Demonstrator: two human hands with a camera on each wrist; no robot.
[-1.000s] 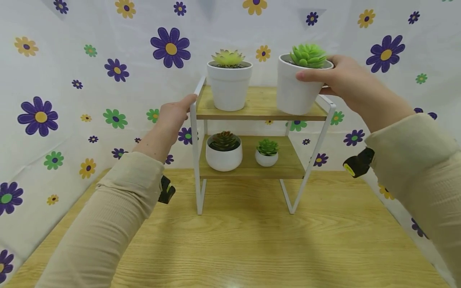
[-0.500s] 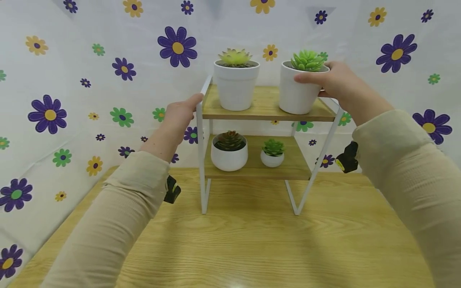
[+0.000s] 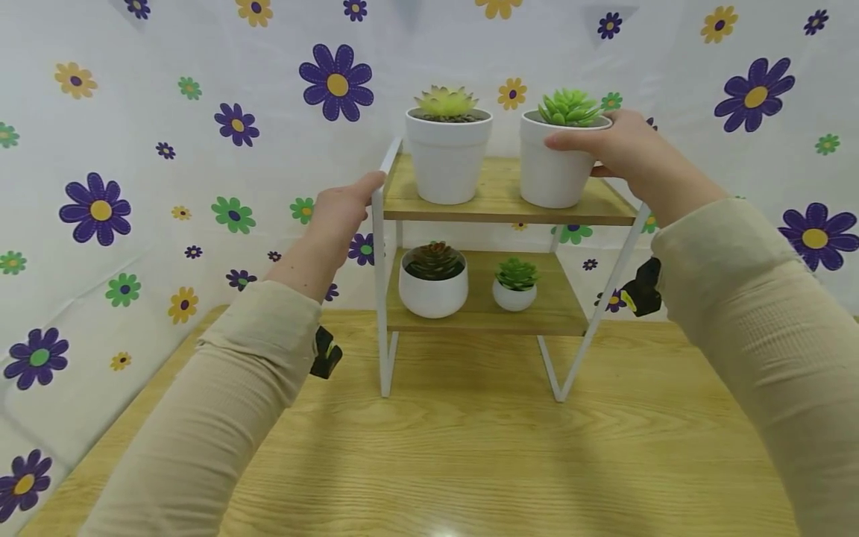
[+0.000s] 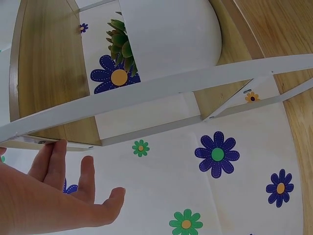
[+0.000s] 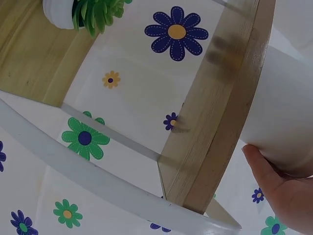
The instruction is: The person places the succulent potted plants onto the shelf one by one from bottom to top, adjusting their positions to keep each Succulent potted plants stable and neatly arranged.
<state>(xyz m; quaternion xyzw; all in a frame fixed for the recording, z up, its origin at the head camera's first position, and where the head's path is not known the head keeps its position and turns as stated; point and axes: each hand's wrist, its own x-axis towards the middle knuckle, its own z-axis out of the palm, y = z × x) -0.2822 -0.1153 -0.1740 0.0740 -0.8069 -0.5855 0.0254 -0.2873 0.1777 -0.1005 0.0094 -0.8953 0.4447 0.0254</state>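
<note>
In the head view, a white two-tier plant shelf (image 3: 510, 218) with wooden boards stands on the table. My left hand (image 3: 338, 212) holds its top-left corner, thumb over the white rail; in the left wrist view, fingertips (image 4: 59, 147) touch the rail from below while the other fingers spread loosely. My right hand (image 3: 634, 153) grips a white flowerpot (image 3: 553, 175) with a bright green succulent (image 3: 569, 109), thumb across its front below the rim. The pot's base is right at the top board. Beside it on that board stands another white pot (image 3: 448, 164) with a yellowish succulent (image 3: 446, 103).
On the lower board sit a round white pot (image 3: 433, 294) with a dark reddish succulent and a small white bowl pot (image 3: 514, 298) with a green one. Behind hangs a white flower-print sheet (image 3: 161, 239). The wooden table (image 3: 456, 447) extends in front.
The right hand has moved the flowerpot leftward and a little farther back relative to the shelf. The left hand keeps its place on the rail. The head view has shifted slightly.
</note>
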